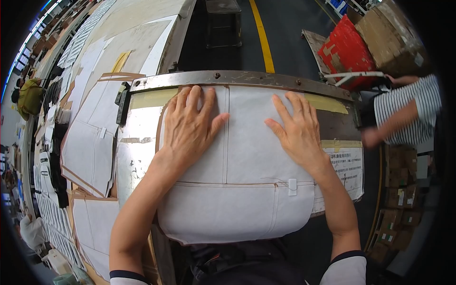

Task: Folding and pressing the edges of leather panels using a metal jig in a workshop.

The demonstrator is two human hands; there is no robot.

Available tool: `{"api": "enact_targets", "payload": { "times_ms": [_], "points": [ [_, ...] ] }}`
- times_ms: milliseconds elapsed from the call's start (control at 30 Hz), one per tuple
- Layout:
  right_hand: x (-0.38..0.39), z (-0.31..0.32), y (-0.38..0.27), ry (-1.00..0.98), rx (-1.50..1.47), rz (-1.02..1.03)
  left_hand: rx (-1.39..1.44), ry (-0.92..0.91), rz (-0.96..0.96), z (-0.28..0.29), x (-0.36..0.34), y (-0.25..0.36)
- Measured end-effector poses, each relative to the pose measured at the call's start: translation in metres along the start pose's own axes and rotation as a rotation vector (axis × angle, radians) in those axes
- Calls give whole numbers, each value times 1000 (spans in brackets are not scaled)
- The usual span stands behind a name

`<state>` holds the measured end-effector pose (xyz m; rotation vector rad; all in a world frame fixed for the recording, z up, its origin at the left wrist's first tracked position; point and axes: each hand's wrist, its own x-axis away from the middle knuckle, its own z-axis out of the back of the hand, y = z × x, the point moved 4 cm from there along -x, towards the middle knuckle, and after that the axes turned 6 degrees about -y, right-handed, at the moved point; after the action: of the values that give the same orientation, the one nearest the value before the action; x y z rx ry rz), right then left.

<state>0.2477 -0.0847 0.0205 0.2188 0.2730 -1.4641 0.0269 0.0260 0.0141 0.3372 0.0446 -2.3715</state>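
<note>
White panel (251, 156) already has seams (225, 142) and lies on the metal table (135, 164), far edge at the metal bar (251, 80), your left hand (192, 121) and right hand (300, 135) apart, spread palm-down on it, gripping nothing; what's left, can't tell.

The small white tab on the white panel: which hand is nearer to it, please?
Right. The right hand rests beyond the tab; the left hand rests farther off, toward the left.

White seamed panel (249, 147), brown-edged, spread on metal worktop (137, 164), near edge overhanging.
</note>
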Motion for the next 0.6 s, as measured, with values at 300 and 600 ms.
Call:
{"api": "enact_targets", "payload": {
  "times_ms": [300,600],
  "points": [
    [-1,4,2,19,8,8,44,-42,56,7,-9,25],
    [1,-2,0,46,-11,9,18,-88,115,9,-13,26]
  ]
}}
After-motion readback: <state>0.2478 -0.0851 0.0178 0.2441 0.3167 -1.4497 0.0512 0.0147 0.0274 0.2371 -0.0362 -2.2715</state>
